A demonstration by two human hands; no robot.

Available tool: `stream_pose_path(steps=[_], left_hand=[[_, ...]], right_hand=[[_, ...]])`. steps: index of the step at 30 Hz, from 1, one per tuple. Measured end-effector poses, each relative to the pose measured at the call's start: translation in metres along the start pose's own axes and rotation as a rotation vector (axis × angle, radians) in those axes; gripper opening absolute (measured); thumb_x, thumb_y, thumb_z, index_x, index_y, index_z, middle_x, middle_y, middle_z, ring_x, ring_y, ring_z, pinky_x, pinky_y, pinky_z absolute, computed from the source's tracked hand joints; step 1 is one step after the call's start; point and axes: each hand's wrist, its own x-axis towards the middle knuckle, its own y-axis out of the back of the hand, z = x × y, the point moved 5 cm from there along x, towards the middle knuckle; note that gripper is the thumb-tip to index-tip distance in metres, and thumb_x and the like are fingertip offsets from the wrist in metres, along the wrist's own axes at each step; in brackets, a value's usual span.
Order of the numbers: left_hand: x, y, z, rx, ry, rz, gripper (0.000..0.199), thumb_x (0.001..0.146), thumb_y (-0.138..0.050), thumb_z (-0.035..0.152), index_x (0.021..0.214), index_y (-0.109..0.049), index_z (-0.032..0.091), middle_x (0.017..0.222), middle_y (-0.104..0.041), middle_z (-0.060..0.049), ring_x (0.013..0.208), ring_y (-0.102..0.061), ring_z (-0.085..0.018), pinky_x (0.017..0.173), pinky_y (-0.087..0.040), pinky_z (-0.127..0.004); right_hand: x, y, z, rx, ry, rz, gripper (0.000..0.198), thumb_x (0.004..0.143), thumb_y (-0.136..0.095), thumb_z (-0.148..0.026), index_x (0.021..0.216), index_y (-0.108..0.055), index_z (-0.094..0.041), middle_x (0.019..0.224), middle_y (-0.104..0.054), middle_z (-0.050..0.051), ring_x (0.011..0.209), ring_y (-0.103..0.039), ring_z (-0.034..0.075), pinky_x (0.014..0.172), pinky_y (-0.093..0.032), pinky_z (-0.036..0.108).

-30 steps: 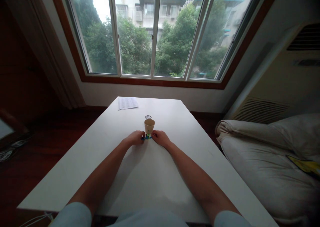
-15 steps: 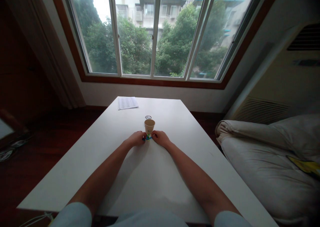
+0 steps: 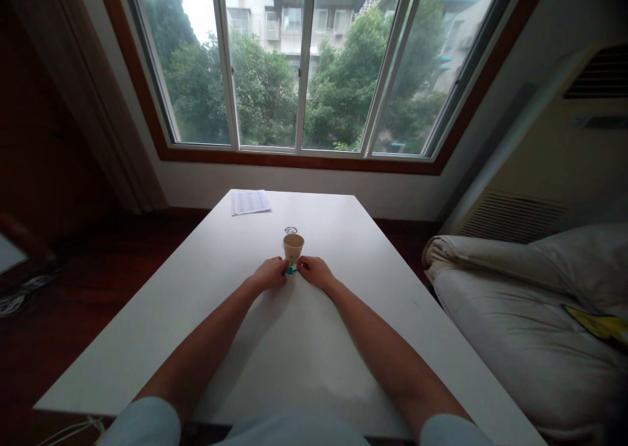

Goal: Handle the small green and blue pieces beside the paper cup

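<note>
A brown paper cup (image 3: 293, 247) stands upright with its mouth up, just beyond my hands. In front of its base is a small blue, green and white item (image 3: 291, 269), too small for its kind to be told. My left hand (image 3: 272, 273) reaches it from the left, fingers closed at its edge. From the right, my right hand (image 3: 314, 271) has its fingers curled in a pinch at the item's other side. Part of the item is hidden by my fingertips. A ring-shaped dark outline (image 3: 291, 230) shows on the table behind the cup.
The white table (image 3: 304, 354) narrows away toward the window. Printed sheets (image 3: 250, 202) lie at its far left corner. A pale padded sofa (image 3: 500, 315) is close on the right side. Cables (image 3: 29, 292) lie on the floor at left.
My left hand has shifted slightly right, and the dark blue bit beside its fingertips shows less. My right hand and the cup look almost unmoved.
</note>
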Motion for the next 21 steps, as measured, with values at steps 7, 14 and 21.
stream_pose_path(steps=[7, 14, 21], left_hand=[[0.0014, -0.0023, 0.0005, -0.001, -0.002, -0.014, 0.022, 0.077, -0.057, 0.024, 0.098, -0.063, 0.02, 0.103, -0.063, -0.01, 0.09, -0.062, -0.023, 0.076, -0.047, -0.031], [0.001, -0.0001, -0.0002, -0.019, -0.006, -0.017, 0.02, 0.076, -0.058, 0.023, 0.095, -0.064, 0.02, 0.102, -0.063, -0.009, 0.09, -0.063, -0.023, 0.077, -0.047, -0.03], [-0.0012, 0.003, 0.0023, -0.02, -0.009, 0.015, 0.018, 0.077, -0.057, 0.022, 0.093, -0.065, 0.02, 0.101, -0.064, -0.009, 0.089, -0.063, -0.022, 0.076, -0.047, -0.03]], right_hand=[[0.0009, -0.0003, 0.0013, -0.011, -0.005, -0.008, 0.019, 0.091, -0.053, -0.029, 0.094, -0.071, -0.023, 0.083, -0.07, 0.002, 0.074, -0.059, 0.015, 0.066, -0.035, 0.023], [0.0004, 0.0004, -0.0003, -0.012, 0.002, -0.005, 0.02, 0.091, -0.052, -0.029, 0.095, -0.071, -0.023, 0.083, -0.07, 0.002, 0.075, -0.059, 0.015, 0.066, -0.034, 0.023], [-0.0001, 0.0018, -0.0026, -0.02, -0.006, -0.009, 0.019, 0.091, -0.053, -0.028, 0.094, -0.071, -0.023, 0.084, -0.071, 0.002, 0.075, -0.059, 0.015, 0.066, -0.034, 0.023]])
